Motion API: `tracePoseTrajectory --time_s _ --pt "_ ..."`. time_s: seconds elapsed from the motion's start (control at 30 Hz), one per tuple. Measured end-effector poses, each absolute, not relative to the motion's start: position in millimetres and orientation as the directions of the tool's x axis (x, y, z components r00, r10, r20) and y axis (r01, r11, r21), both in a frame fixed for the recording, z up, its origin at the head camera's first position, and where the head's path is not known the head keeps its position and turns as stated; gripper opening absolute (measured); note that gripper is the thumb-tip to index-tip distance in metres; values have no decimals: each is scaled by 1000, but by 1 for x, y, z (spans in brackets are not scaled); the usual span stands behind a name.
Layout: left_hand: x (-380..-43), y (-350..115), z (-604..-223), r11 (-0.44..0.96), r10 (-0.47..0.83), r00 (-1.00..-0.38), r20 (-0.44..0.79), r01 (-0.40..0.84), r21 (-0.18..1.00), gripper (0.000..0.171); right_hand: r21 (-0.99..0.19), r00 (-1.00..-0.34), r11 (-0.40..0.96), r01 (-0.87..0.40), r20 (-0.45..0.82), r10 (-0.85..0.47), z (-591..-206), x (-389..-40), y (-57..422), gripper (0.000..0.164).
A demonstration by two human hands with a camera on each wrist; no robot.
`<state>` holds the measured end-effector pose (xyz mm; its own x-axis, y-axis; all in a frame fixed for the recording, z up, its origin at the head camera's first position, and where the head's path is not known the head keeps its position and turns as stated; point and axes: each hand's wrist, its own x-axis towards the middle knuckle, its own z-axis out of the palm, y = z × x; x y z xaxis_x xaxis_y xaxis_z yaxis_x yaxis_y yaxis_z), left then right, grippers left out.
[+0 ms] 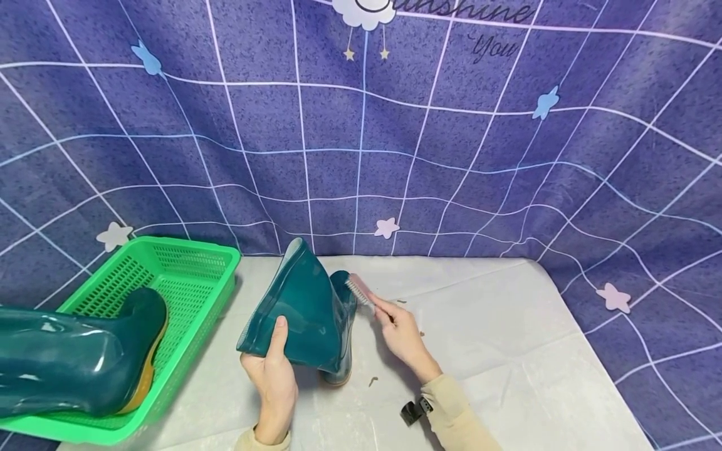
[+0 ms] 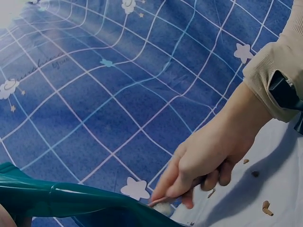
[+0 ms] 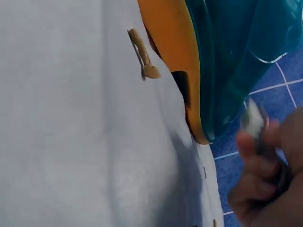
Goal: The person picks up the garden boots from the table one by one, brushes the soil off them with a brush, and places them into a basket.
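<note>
A dark green rubber boot (image 1: pixel 304 307) stands on the white-covered table, its shaft leaning left. My left hand (image 1: pixel 273 373) grips the shaft by its open end, thumb on the outer side; the other fingers are hidden. My right hand (image 1: pixel 403 338) holds a pink brush (image 1: pixel 359 288), white bristles facing the boot's far end. In the right wrist view, the brush (image 3: pixel 254 118) is blurred beside the green upper, above the orange sole (image 3: pixel 173 42); whether the bristles touch cannot be told. The left wrist view shows my right hand (image 2: pixel 203 151) pinching the brush behind the shaft.
A green plastic basket (image 1: pixel 211 313) stands at the left with a second green boot (image 1: pixel 56 363) lying across it. Small brown crumbs (image 1: pixel 373 381) are scattered on the white table cover (image 1: pixel 507 351). A blue gridded curtain (image 1: pixel 395 138) hangs behind the table.
</note>
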<state>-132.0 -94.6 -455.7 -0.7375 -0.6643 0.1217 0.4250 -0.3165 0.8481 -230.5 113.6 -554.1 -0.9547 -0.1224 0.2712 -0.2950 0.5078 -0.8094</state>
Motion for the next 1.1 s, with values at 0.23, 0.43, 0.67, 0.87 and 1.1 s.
tracePoseTrajectory --time_s 0.23,0.43,0.67,0.87,1.1 --pt "-132 -95 -456 -316 -663 -739 120 421 850 27 -633 -937 720 -285 342 -70 -550 -225 112 42" --pt "-131 -94 -456 -305 -662 -737 140 435 847 26 -711 -937 613 -345 302 -178 -548 -225 113 40" --pt "-130 -93 -456 -299 -660 -737 145 435 850 26 -670 -951 688 -280 290 -105 -546 -225 115 39" --pt "-132 -95 -457 -304 -652 -742 155 444 843 24 -708 -949 635 -310 267 -165 -544 -226 112 39" --pt "-132 -96 -457 -265 -648 -748 142 396 879 24 -714 -969 665 -221 239 -66 -539 -226 117 37"
